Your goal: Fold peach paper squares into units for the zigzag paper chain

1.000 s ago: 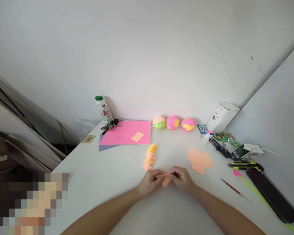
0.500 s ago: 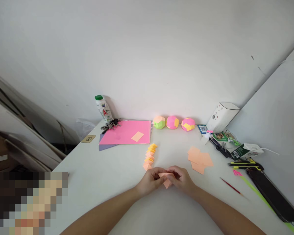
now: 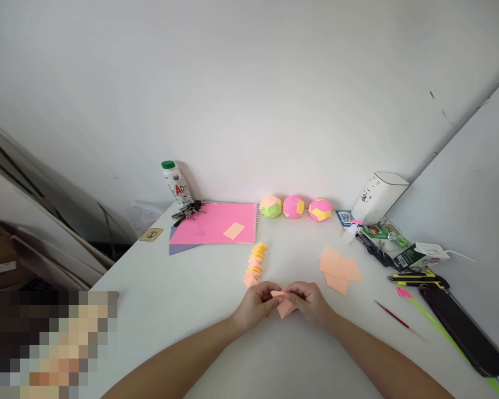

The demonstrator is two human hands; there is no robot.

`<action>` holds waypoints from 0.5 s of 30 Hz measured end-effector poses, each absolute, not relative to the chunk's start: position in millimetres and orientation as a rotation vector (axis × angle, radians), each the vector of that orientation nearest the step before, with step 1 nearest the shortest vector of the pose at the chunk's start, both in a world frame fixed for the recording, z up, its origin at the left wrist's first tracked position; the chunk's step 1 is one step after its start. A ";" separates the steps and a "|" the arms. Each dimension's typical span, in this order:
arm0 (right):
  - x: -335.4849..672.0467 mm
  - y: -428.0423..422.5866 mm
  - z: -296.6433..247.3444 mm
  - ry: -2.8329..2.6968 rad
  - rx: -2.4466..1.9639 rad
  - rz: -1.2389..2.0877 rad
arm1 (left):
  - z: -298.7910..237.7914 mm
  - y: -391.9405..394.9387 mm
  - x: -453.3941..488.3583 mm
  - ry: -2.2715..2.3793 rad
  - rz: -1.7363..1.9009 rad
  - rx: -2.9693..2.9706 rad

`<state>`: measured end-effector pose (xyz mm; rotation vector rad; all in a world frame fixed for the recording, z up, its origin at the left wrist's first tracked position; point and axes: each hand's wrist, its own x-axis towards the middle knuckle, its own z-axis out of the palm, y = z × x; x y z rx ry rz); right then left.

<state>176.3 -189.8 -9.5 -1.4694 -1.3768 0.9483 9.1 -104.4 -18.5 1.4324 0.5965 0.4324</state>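
Observation:
A piece of folded peach paper (image 3: pixel 285 309) is held up between both hands near the front of the table. My left hand (image 3: pixel 258 305) pinches its left side between thumb and fingers. On the right side, my right hand (image 3: pixel 310 302) grips it the same way, thumb across the paper. The fingers cover much of the paper's upper part. Just beyond my left hand runs a row of folded paper pieces (image 3: pixel 254 266), peach and yellow. Loose peach paper sheets (image 3: pixel 340 269) lie overlapping beyond my right hand.
Along the wall stand a green-and-peach paper ball (image 3: pixel 270 206) and two pink-and-yellow ones. A pink pad (image 3: pixel 212 224), keys (image 3: pixel 189 211) and a bottle (image 3: pixel 177 183) are at back left. At right lie a brush (image 3: pixel 395 316), a cutter (image 3: pixel 418 279) and a black case (image 3: pixel 466 327).
My fingers have shifted slightly on the peach paper, and its visible top edge now looks narrower and more tilted. The things on the table have stayed in place.

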 end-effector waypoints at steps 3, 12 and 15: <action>177.3 -189.7 -9.3 -1.389 -1.470 0.958 | -18.4 -104.9 9.6 0.607 0.437 1.444; 174.4 -189.3 -3.7 -1.445 -1.463 0.932 | -18.9 -104.3 10.2 0.614 0.432 1.441; 173.9 -189.1 -5.3 -1.464 -1.455 0.912 | -19.1 -103.9 9.9 0.601 0.429 1.425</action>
